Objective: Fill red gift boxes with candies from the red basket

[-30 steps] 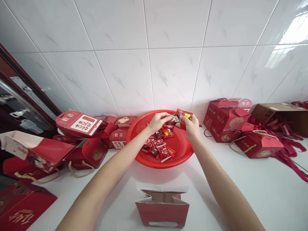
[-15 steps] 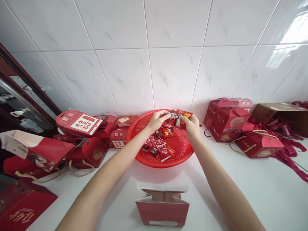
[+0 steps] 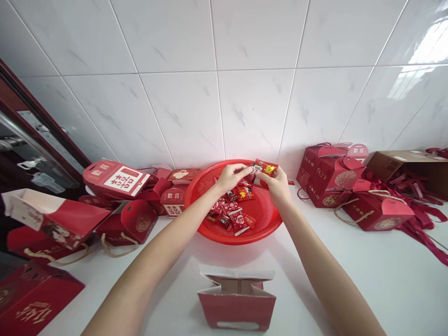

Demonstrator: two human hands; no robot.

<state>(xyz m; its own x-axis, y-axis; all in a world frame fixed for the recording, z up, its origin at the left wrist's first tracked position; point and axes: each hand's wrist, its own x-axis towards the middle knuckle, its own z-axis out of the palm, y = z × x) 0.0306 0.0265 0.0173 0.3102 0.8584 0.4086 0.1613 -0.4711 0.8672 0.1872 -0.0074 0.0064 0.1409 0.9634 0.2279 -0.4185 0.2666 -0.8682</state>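
Over the far part of a red plastic basket (image 3: 241, 239), my two hands are close together. In my right hand (image 3: 278, 185) is a red candy packet (image 3: 266, 169) with yellow print, gripped between thumb and fingers. My left hand (image 3: 231, 178) pinches a dark wrapped candy (image 3: 256, 169) with white lettering, right beside the packet. Several wrapped candies (image 3: 239, 220) lie on the basket's bottom beneath them. Nearer to me, an open red paper box (image 3: 237, 309) stands upright on the white table, its top flaps apart.
Red gift boxes with rope handles (image 3: 128, 221) crowd the left side, one of them a red-and-white box (image 3: 117, 178). On the right are stacked red boxes (image 3: 331, 175), dark red ribbons (image 3: 420, 224) and a cardboard carton (image 3: 397, 161). A tiled wall (image 3: 252, 116) rises behind the basket.
My hands have come slightly closer together, bringing the dark candy up against the red packet. The basket, its candies and the open box have stayed in place.
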